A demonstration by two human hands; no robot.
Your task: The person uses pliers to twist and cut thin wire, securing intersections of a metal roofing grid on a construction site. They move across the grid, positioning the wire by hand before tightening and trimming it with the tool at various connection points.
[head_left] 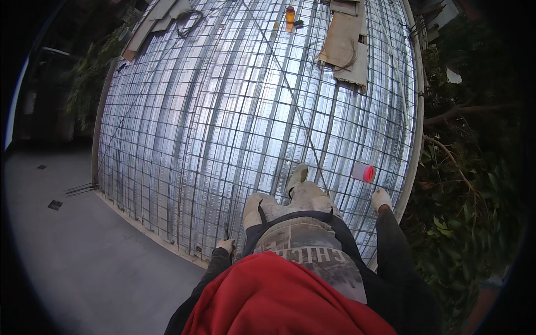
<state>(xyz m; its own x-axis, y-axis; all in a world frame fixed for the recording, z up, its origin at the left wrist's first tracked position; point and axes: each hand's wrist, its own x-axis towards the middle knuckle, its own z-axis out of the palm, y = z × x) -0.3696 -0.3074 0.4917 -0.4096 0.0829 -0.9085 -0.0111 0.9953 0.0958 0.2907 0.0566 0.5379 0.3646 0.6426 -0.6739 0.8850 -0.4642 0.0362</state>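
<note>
Holding a slim, dark, stick-like tool (pixel 226 230), the left hand (pixel 225 244) is curling in a narrow grip at the near side, left of the person's pale, stained trousers (pixel 308 196). The right hand (pixel 381 199), in a pale glove, is hanging at the near right beside the deck's edge; whether its grip is wide or narrow, I cannot tell. A see-through, rounded tub (pixel 359 170) is lying just beyond that hand, its smooth pink lid (pixel 369 173) facing right. Thin bars are crossing in a square mesh (pixel 223 125) over shiny, ribbed metal sheeting (pixel 162 131). Flat brown boards (pixel 341 39) with ragged edges are lying far right, and an amber bottle (pixel 290 15) is sitting at the far middle.
</note>
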